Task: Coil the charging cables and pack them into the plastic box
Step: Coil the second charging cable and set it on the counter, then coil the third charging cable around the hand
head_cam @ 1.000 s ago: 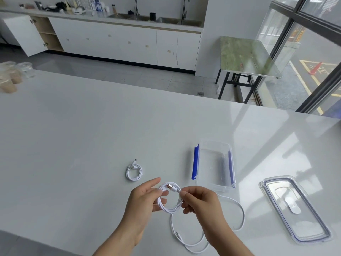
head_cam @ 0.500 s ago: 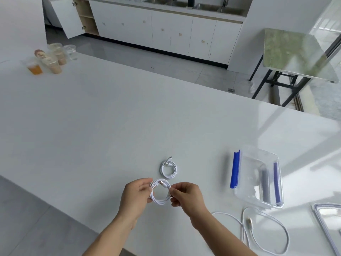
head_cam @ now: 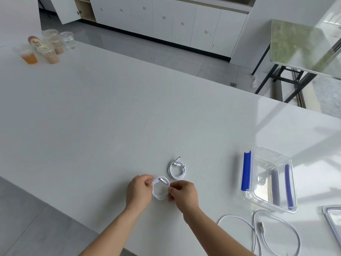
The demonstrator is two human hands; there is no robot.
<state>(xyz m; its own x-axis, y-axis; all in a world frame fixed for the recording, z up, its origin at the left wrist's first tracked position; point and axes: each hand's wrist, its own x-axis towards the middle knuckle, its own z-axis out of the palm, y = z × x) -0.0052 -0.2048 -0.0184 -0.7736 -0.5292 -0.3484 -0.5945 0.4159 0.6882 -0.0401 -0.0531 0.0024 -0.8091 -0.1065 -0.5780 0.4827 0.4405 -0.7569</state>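
Both hands meet low on the white table (head_cam: pixel 110 117); the left hand (head_cam: pixel 140 191) and the right hand (head_cam: pixel 184 194) each have a narrow grip pinched on opposite sides of a small coiled cable (head_cam: pixel 160 198); the fingertips are curled under, so exactly how they clasp the strands is hidden; a metal plug shows at the top of the ring; whether the coil touches the table or is held just above it cannot be told. Just beyond it a second coiled cable (head_cam: pixel 170 170) lies flat on the table, apart from the hands, one thin plug end poking out on its far side. To the right, well apart, stands the clear plastic box (head_cam: pixel 273 152) with blue clasps (head_cam: pixel 246 171) on two sides; glare and see-through walls make its inside hard to read. Near the box a loose cable (head_cam: pixel 261 226) sprawls in wide loops, cut off by the lower edge. The lid (head_cam: pixel 332 217) shows only a corner at the right edge. Drink cups (head_cam: pixel 46 48) stand blurred at the far left.
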